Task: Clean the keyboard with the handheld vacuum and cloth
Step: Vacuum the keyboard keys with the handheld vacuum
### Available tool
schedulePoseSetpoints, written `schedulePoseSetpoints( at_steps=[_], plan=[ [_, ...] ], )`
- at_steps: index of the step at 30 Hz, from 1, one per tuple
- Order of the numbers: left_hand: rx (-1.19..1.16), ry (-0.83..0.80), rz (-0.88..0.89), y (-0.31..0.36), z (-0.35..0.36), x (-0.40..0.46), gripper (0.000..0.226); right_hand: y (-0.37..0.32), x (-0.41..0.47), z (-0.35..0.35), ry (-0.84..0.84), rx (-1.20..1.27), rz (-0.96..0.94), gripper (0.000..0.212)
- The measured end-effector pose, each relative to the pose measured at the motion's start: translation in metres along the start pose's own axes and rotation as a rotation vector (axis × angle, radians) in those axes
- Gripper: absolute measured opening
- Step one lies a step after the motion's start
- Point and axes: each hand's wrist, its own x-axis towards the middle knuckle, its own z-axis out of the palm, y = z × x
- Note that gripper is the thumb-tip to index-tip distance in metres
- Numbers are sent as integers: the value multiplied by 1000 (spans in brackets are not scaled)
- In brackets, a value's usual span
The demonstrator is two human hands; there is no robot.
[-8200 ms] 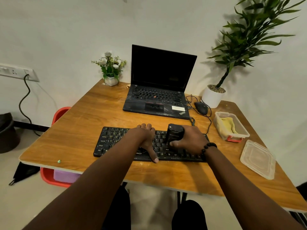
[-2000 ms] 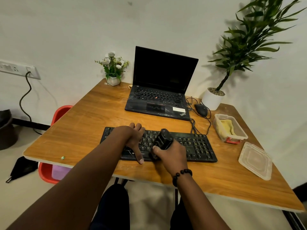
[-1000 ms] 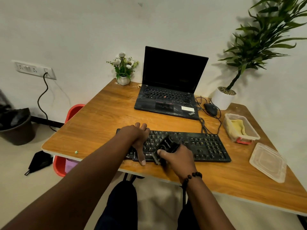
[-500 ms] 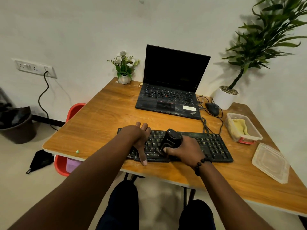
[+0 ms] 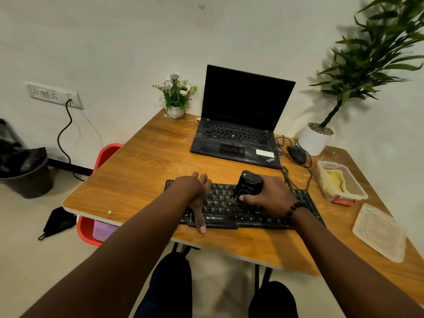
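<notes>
A black keyboard (image 5: 226, 206) lies near the front edge of the wooden table (image 5: 146, 171). My left hand (image 5: 195, 193) rests flat on the keyboard's left part, fingers spread, thumb reaching over its front edge. My right hand (image 5: 267, 195) grips a small black handheld vacuum (image 5: 249, 183), held upright with its lower end on the keys at the keyboard's middle. A yellow cloth (image 5: 337, 182) lies inside an open clear plastic box (image 5: 341, 197) at the right.
An open black laptop (image 5: 241, 125) stands behind the keyboard, a black mouse (image 5: 297, 154) with tangled cable beside it. The box's lid (image 5: 378, 232) lies at the front right. A small flower pot (image 5: 175, 97) and a large potted plant (image 5: 317, 138) stand at the back. A red chair (image 5: 88, 228) sits left.
My right hand has slid the vacuum to the right along the keys and stood it more upright. My left hand has stayed on the keyboard's left part.
</notes>
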Motion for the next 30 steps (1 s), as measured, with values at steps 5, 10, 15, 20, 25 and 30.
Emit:
schedulePoseSetpoints(
  at_steps=[5, 10, 15, 20, 25, 30],
  plan=[
    [14, -7, -3, 1, -2, 0, 142, -6, 2, 14, -10, -130, -45, 39],
    [0, -6, -8, 0, 0, 0, 144, -13, 8, 19, -91, 10, -70, 39],
    [-8, 13, -9, 1, 0, -3, 140, -13, 17, 12, 44, -114, -53, 33],
    [-11, 1, -11, 1, 0, -3, 144, -18, 10, 19, -95, -98, -111, 31],
    [-6, 5, -15, 2, 0, -6, 144, -21, 22, 15, -45, -176, -117, 32],
    [-21, 2, -12, 2, 0, -6, 143, -25, 22, 18, -24, -286, -123, 33]
  ],
)
